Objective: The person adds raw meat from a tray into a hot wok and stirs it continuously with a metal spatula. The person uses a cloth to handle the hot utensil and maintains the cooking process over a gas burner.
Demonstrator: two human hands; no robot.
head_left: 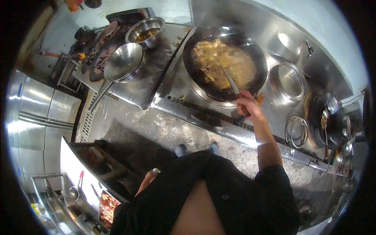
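My right hand [247, 104] grips the wooden handle of a long metal utensil [230, 78], probably a wok ladle or spatula. Its far end dips into bubbling golden liquid with pieces of food [220, 58], so the tip is hidden. This fills much of a large dark wok [260, 67] set on a steel range. Low beside my body, my left hand [149, 178] is only partly visible. A small pale shape shows at its fingertips; whether it is held, I cannot tell.
On the left counter, a perforated strainer [124, 60] projects its long handle over the edge, beside a steel bowl of yellowish liquid [147, 33]. Right of the wok are a round steel pot [290, 80], a wire-rimmed strainer [297, 131] and another wok [329, 123]. Behind stands a white worktop [75, 164].
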